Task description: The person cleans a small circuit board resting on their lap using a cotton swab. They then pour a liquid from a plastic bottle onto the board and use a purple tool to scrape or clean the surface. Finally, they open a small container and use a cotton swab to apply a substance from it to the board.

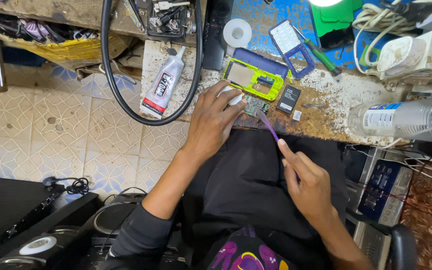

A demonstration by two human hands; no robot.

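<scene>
My left hand (215, 120) rests on the worn bench edge, fingers closed on a small white object (234, 98) and pressing beside a small green circuit board (256, 106). My right hand (307, 184) holds a thin purple tool (268, 125) whose tip touches that board. Just behind the board lies a lime-green phone frame (253, 79) on a dark blue phone shell (262, 61). A black battery (289, 98) sits to the right of the board.
On the bench are a glue tube (162, 84), a black cable loop (111, 75), a white tape roll (237, 33), a blue keypad frame (291, 42), a green-handled screwdriver (323, 56), a clear bottle (406, 119) and a white power adapter (411, 55). Speakers (36, 235) stand on the tiled floor at left.
</scene>
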